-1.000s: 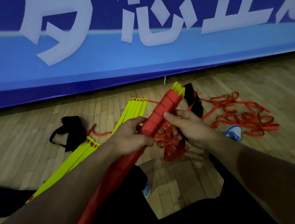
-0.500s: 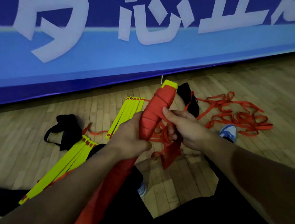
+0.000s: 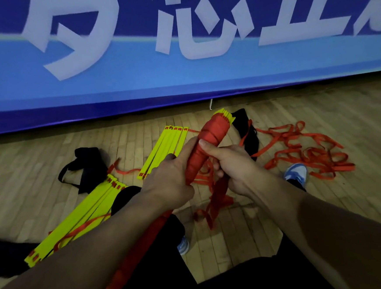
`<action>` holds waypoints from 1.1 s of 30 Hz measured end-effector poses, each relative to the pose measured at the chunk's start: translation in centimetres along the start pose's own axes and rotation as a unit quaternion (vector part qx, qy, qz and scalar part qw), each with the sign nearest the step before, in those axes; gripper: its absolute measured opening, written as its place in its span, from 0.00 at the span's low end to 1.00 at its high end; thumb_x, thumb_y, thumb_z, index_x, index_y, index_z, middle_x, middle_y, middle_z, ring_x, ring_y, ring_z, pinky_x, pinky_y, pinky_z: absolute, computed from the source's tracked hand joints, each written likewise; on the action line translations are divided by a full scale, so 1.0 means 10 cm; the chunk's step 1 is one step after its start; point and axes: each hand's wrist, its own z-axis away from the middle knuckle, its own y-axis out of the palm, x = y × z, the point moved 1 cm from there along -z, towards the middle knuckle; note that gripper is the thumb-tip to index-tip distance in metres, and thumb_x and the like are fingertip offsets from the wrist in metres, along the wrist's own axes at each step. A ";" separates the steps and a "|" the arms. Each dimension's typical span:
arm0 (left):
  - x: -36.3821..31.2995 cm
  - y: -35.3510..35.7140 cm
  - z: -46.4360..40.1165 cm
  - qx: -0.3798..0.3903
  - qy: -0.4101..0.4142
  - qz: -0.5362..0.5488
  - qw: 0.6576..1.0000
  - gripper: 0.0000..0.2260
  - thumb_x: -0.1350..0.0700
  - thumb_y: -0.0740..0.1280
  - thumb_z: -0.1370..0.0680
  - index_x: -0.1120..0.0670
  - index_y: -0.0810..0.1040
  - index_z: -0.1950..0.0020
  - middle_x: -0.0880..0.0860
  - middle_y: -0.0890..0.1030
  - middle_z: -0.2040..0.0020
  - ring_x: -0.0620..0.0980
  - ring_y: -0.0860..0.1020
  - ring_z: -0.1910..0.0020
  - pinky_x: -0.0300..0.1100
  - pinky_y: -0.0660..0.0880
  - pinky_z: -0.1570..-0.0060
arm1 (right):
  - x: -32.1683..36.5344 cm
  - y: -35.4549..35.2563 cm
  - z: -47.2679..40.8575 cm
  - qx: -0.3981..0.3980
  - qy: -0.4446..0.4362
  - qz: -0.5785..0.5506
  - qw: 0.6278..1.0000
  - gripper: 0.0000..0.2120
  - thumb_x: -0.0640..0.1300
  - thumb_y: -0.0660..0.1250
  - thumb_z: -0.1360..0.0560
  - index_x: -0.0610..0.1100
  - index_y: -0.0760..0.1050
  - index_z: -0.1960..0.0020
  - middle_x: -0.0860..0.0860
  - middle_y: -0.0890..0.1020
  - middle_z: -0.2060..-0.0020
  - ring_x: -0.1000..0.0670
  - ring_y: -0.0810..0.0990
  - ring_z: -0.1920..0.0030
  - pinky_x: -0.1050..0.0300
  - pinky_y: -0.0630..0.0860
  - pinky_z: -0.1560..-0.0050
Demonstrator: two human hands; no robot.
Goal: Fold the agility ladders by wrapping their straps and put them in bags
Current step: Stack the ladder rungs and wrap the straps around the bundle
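Left hand (image 3: 171,180) clamping wrapped ladder bundle (image 3: 209,140), tipped toward one o'clock; right hand (image 3: 230,166) pinching strap (image 3: 216,194) taut for winding.

arms: showing bare to the frame edge, no sleeves
left hand (image 3: 167,182): wearing nothing
right hand (image 3: 235,170): wearing nothing
legs: wearing black trousers (image 3: 252,278)
feet: wearing blue-and-white shoes (image 3: 296,173)

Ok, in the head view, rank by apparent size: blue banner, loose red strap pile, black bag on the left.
1. Blue banner
2. Loose red strap pile
3. Black bag on the left
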 end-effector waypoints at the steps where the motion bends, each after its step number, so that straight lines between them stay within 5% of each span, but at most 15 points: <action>1: 0.01 0.00 -0.01 -0.002 -0.002 0.030 1.000 0.49 0.57 0.71 0.29 0.23 0.38 0.32 0.50 0.69 0.51 0.60 0.78 0.49 0.55 0.79 0.49 | 0.00 0.02 0.02 0.008 0.018 -0.014 1.000 0.19 0.52 0.74 0.25 0.41 0.72 0.66 0.47 0.70 0.76 0.54 0.64 0.81 0.62 0.63 0.76; 6: -0.02 0.03 0.02 -0.001 0.003 0.056 0.998 0.48 0.57 0.70 0.29 0.22 0.40 0.31 0.50 0.69 0.52 0.60 0.78 0.52 0.56 0.79 0.51 | -0.02 0.00 0.05 0.048 0.040 -0.009 0.998 0.20 0.54 0.70 0.22 0.42 0.70 0.65 0.50 0.68 0.80 0.54 0.62 0.81 0.61 0.63 0.74; 13: 0.05 -0.01 -0.02 -0.006 0.011 0.089 0.996 0.45 0.57 0.71 0.31 0.23 0.47 0.31 0.47 0.74 0.56 0.55 0.79 0.55 0.47 0.78 0.54 | 0.00 -0.11 0.02 0.053 -0.057 0.175 0.982 0.23 0.61 0.64 0.21 0.42 0.76 0.61 0.51 0.73 0.79 0.54 0.69 0.80 0.60 0.68 0.74; 17: 0.06 -0.14 -0.03 0.055 0.000 0.208 0.976 0.31 0.64 0.74 0.31 0.41 0.64 0.37 0.49 0.81 0.64 0.46 0.81 0.67 0.38 0.76 0.66 | -0.07 -0.17 0.08 0.119 -0.041 0.055 0.990 0.21 0.57 0.68 0.26 0.38 0.75 0.56 0.49 0.71 0.78 0.54 0.67 0.80 0.60 0.66 0.75; 21: 0.04 -0.16 -0.02 0.144 -0.058 0.388 0.909 0.23 0.69 0.72 0.29 0.50 0.73 0.40 0.58 0.83 0.57 0.58 0.84 0.56 0.46 0.79 0.61 | -0.09 -0.15 0.10 0.111 -0.029 -0.014 0.993 0.22 0.59 0.72 0.34 0.39 0.74 0.56 0.49 0.70 0.78 0.53 0.65 0.79 0.57 0.64 0.71; 24: -0.02 -0.15 0.00 0.122 -0.006 0.141 0.982 0.31 0.51 0.76 0.29 0.48 0.65 0.31 0.52 0.79 0.45 0.51 0.81 0.49 0.47 0.78 0.50 | -0.09 -0.07 0.10 0.057 -0.050 0.004 0.997 0.17 0.58 0.74 0.30 0.46 0.77 0.65 0.50 0.70 0.79 0.52 0.66 0.79 0.59 0.63 0.73; 27: -0.05 -0.04 0.04 0.068 0.016 -0.150 0.986 0.54 0.41 0.76 0.32 0.47 0.40 0.21 0.54 0.66 0.33 0.59 0.77 0.40 0.52 0.76 0.45 | -0.08 0.01 0.10 0.012 -0.054 0.003 0.998 0.18 0.56 0.72 0.25 0.46 0.75 0.67 0.50 0.70 0.79 0.53 0.67 0.80 0.60 0.64 0.75; 30: 0.05 -0.03 0.03 0.039 0.005 -0.091 0.995 0.50 0.50 0.74 0.31 0.43 0.40 0.22 0.54 0.70 0.38 0.59 0.78 0.45 0.51 0.77 0.48 | -0.06 -0.04 0.10 0.037 -0.085 0.068 0.993 0.19 0.56 0.70 0.23 0.41 0.76 0.61 0.47 0.75 0.76 0.54 0.69 0.78 0.59 0.68 0.73; 33: 0.11 -0.17 -0.01 0.010 -0.017 0.087 0.996 0.45 0.57 0.76 0.32 0.41 0.54 0.23 0.46 0.77 0.55 0.41 0.78 0.60 0.32 0.73 0.61 | -0.04 -0.12 0.10 0.099 -0.108 0.135 0.980 0.11 0.51 0.69 0.22 0.43 0.80 0.48 0.36 0.78 0.62 0.55 0.69 0.77 0.64 0.66 0.77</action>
